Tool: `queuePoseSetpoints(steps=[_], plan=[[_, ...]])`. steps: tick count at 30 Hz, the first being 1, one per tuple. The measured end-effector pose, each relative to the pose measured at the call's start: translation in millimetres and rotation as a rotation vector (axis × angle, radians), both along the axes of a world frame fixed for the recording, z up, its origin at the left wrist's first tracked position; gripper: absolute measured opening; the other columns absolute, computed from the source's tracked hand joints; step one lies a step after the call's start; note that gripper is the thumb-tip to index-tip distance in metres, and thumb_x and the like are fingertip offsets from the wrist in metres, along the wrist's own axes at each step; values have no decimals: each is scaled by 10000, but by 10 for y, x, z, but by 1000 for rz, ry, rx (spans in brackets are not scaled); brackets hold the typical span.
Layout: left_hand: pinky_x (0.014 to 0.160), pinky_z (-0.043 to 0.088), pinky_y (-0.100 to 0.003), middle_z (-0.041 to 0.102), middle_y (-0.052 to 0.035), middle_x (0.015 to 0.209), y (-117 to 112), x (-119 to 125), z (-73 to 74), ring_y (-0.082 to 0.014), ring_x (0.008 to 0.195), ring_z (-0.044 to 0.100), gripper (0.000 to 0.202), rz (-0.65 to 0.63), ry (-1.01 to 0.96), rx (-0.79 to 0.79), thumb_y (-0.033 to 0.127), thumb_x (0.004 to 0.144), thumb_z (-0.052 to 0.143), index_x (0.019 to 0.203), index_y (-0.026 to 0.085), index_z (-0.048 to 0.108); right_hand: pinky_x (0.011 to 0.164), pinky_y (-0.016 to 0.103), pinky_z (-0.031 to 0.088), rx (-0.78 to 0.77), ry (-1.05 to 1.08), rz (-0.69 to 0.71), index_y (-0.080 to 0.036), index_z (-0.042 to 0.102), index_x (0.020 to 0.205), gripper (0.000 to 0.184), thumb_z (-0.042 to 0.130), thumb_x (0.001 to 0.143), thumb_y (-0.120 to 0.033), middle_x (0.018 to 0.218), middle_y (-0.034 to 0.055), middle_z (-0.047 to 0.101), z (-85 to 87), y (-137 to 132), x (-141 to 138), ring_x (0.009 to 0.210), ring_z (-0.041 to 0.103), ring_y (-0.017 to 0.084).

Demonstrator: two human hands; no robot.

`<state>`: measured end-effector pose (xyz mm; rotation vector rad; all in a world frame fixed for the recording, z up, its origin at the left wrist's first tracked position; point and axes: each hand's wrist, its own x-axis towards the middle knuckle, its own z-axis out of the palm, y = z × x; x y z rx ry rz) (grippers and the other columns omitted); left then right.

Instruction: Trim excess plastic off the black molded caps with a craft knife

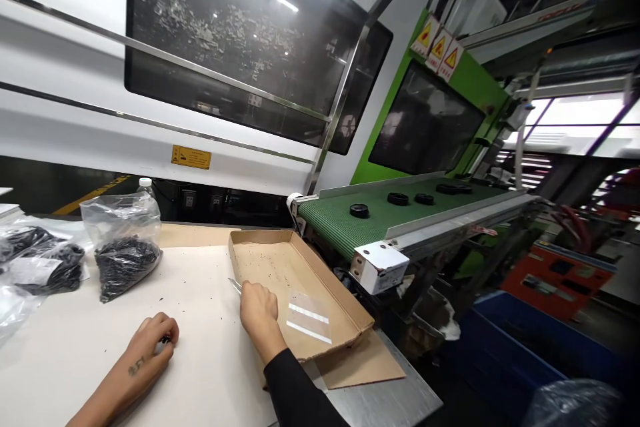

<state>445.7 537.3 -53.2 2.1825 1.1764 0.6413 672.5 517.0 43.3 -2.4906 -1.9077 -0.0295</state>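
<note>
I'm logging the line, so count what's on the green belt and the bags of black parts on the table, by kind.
Black round parts on the green conveyor belt: 4, at; farther ones are too blurred to count.
Clear bags of black parts: 2, at and.
Total: 6

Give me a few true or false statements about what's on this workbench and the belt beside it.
1. The right hand rests at the edge of the cardboard tray. True.
2. The left hand holds a water bottle. False: its fingers pinch a small black piece.
3. Black round parts lie on the green belt. True.
4. The plastic bag holds white parts. False: they are black.
</note>
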Motion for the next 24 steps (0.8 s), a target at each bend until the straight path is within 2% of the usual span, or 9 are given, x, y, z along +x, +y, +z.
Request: queuePoseSetpoints(steps=[5, 9, 11, 13, 16, 18, 20, 22, 24], plan=[[845, 419, -345, 561, -34, 916, -13, 57, 5, -228, 936, 499, 163, 34, -68, 6, 267, 803, 406, 837, 209, 555, 765, 368, 549, 64, -22, -12, -123, 646, 1038, 91, 570, 990, -138, 991, 71, 638, 15, -24, 68, 839, 657, 214], [756, 438, -301, 587, -32, 875, 41, 51, 52, -197, 812, 550, 246, 220, -307, -90, 393, 844, 436, 883, 196, 577, 665, 370, 506, 195, -3, 1, -127, 613, 1075, 123, 559, 975, -171, 1106, 166, 544, 184, -166, -79, 759, 655, 277], [760, 440, -277, 612, -41, 923, 106, -33, 78, -189, 848, 573, 315, 329, -388, -112, 438, 876, 388, 934, 186, 568, 654, 342, 475, 264, 46, 66, -154, 575, 1117, 152, 483, 1015, -219, 1112, 152, 520, 239, -217, -213, 756, 640, 265], [780, 429, -273, 621, -58, 994, 166, -183, 95, -200, 925, 573, 343, 443, -373, -103, 441, 884, 367, 979, 176, 563, 649, 301, 452, 309, 140, 168, -197, 532, 1178, 193, 401, 1051, -260, 1106, 109, 522, 191, -209, -359, 764, 627, 233], [718, 395, -292, 623, -63, 920, 175, -455, 114, -225, 857, 562, 363, 529, -251, -119, 470, 858, 429, 981, 172, 597, 648, 245, 438, 302, 327, 311, -211, 542, 1172, 178, 416, 1048, -224, 1042, 59, 579, -98, -84, -541, 811, 626, 206], [689, 387, -288, 606, -36, 813, 121, -605, 132, -214, 778, 555, 353, 447, -167, -154, 490, 823, 510, 952, 186, 632, 622, 206, 429, 264, 455, 380, -196, 595, 1081, 149, 460, 1024, -169, 913, 23, 631, -355, 28, -612, 789, 633, 182], [724, 411, -277, 597, -14, 845, 43, -696, 158, -201, 807, 558, 332, 279, -107, -205, 467, 791, 584, 1007, 221, 640, 589, 190, 419, 250, 569, 429, -188, 627, 1014, 184, 445, 1029, -165, 798, 1, 648, -570, 108, -642, 730, 633, 167], [804, 422, -272, 581, -5, 949, -28, -711, 192, -194, 900, 551, 341, 133, -71, -240, 408, 794, 601, 1101, 259, 605, 631, 201, 424, 279, 662, 462, -193, 635, 1054, 205, 431, 1038, -199, 841, 11, 666, -699, 132, -647, 763, 632, 175], [820, 414, -277, 567, -9, 955, -68, -647, 228, -189, 909, 541, 279, 71, -55, -242, 362, 840, 545, 1092, 252, 586, 717, 220, 424, 328, 743, 481, -203, 630, 1105, 202, 444, 1032, -231, 969, 32, 669, -748, 118, -642, 873, 621, 193]])
